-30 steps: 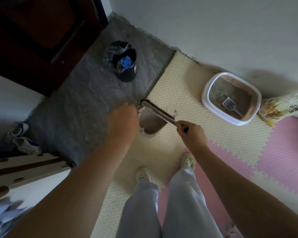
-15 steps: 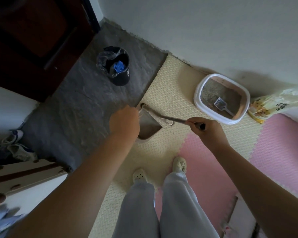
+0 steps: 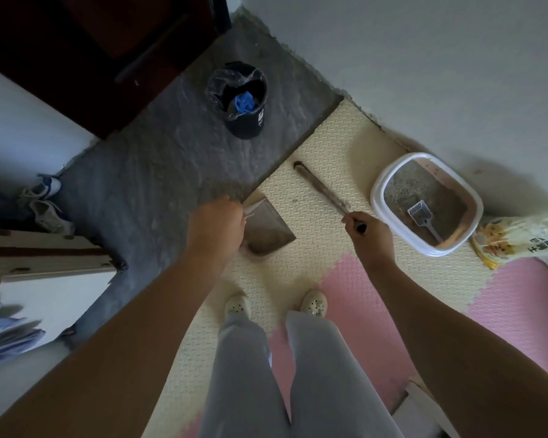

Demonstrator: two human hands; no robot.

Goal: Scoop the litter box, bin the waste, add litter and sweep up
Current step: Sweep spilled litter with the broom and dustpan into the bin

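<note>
At frame centre, on cream mat (image 3: 317,137): dustpan (image 3: 268,229), left hand (image 3: 217,226) gripping its handle. Right of it, brush (image 3: 321,192) angled diagonally, right hand (image 3: 369,235) clenched round its handle. Litter box (image 3: 381,184), scoop (image 3: 423,216) inside, at right. Bin (image 3: 246,128) upper centre.

white litter box (image 3: 381,184), cream-and-pink mat (image 3: 329,140), black bin (image 3: 246,126)

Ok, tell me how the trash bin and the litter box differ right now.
The trash bin is dark, round and tall; the litter box is white-rimmed, low and roughly rectangular. The trash bin stands on the grey floor, the litter box on the cream mat by the wall. The trash bin holds a liner with something blue; the litter box holds litter and a scoop. Both are open-topped.
</note>
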